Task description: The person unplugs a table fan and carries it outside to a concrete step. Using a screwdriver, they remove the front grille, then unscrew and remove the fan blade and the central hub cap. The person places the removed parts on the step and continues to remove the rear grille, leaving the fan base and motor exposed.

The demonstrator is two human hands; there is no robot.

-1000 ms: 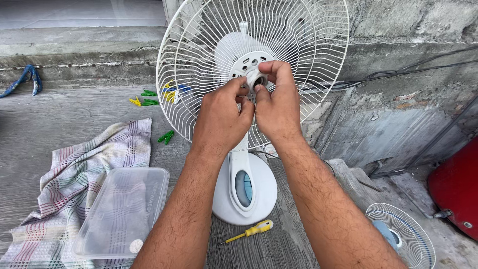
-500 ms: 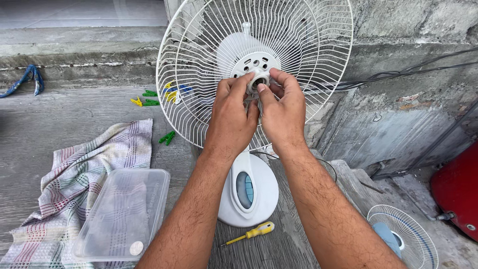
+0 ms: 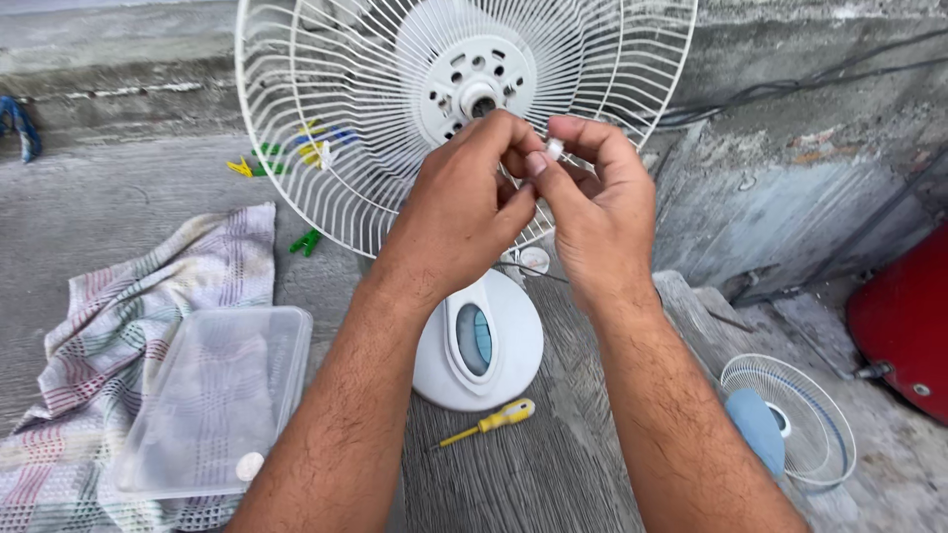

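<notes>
While the white fan [image 3: 464, 128] stands on the concrete floor [image 3: 118, 207], the left hand [image 3: 459, 212] and right hand [image 3: 592, 202] pinch a small white part [image 3: 555, 148] together before its hub, fingers closed.

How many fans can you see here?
2. A white table fan with a round wire grille stands upright on the concrete, right behind both hands. A smaller blue fan with a white wire grille lies at lower right. Others may be out of view.
</notes>
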